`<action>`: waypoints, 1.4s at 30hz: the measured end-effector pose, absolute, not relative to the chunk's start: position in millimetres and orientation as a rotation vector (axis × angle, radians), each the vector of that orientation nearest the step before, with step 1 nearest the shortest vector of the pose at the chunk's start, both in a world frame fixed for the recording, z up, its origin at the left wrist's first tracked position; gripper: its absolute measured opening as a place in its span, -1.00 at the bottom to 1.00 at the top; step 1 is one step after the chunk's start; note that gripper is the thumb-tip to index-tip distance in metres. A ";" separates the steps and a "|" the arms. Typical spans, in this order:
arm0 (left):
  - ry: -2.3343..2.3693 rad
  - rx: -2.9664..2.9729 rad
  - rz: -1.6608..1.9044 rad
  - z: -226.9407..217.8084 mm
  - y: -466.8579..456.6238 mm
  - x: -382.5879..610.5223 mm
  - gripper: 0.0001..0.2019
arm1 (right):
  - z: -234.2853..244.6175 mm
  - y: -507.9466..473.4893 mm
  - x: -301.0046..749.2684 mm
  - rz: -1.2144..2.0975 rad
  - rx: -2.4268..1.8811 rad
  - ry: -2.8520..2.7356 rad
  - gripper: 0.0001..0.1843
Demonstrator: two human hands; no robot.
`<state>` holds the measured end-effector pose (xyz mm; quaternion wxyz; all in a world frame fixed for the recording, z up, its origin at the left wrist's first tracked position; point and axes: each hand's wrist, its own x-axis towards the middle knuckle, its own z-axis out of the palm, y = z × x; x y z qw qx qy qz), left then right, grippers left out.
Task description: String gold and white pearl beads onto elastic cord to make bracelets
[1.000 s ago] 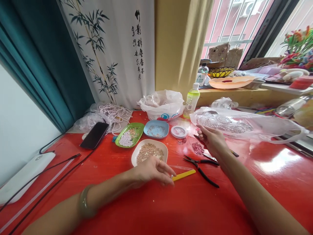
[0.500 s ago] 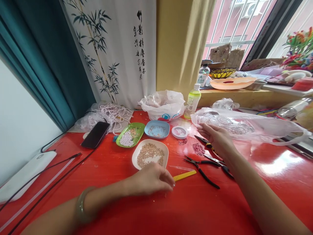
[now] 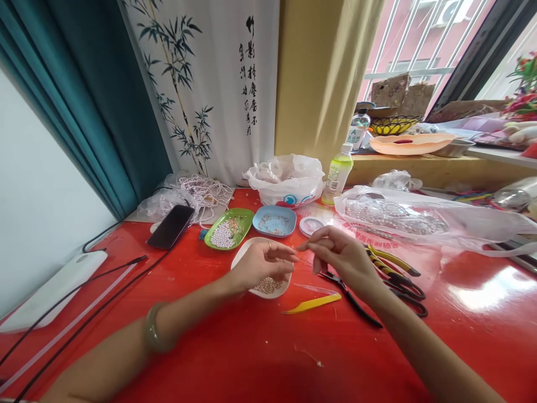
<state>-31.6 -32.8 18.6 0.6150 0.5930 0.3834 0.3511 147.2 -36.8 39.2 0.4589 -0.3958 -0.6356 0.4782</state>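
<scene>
My left hand (image 3: 265,263) hovers over the white dish (image 3: 240,258) of gold beads (image 3: 268,286), fingers bent and drawn together. Close to its fingertips, my right hand (image 3: 339,254) pinches thumb and forefinger together. What either hand holds is too small to make out. Yellow tweezers (image 3: 314,303) lie on the red table in front of the dish. Black-handled pliers (image 3: 356,305) lie partly under my right hand. Nearer to me, a thin thread (image 3: 309,355) with a tiny pale piece at its end lies on the tabletop.
Behind the white dish stand a green dish (image 3: 241,230) and a blue dish (image 3: 274,210), both with beads. Right of my hand lie yellow-and-black pliers (image 3: 392,262) and scissors (image 3: 413,294). A plastic bag (image 3: 461,221), drink bottle (image 3: 338,174) and phone (image 3: 171,226) are farther back.
My right hand has come back left from the plastic bag to my left hand. My left hand has risen from beside the tweezers to over the white dish.
</scene>
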 end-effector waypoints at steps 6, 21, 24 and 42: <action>0.855 1.220 0.750 10.0 -35.2 -27.4 -0.76 | 24.7 -44.0 128.1 1.290 -0.928 -1.614 -0.84; 0.922 1.239 1.101 16.7 -33.1 -26.9 -0.88 | 10.7 -42.6 123.0 1.809 -0.845 -1.308 -0.73; 0.948 1.258 1.096 15.1 -31.4 -28.5 -0.86 | 10.7 -39.4 123.7 1.713 -0.907 -1.356 -0.76; 1.051 1.523 1.025 8.4 -16.4 -36.8 -0.85 | -0.4 -34.9 129.4 0.445 -1.290 -2.031 -0.84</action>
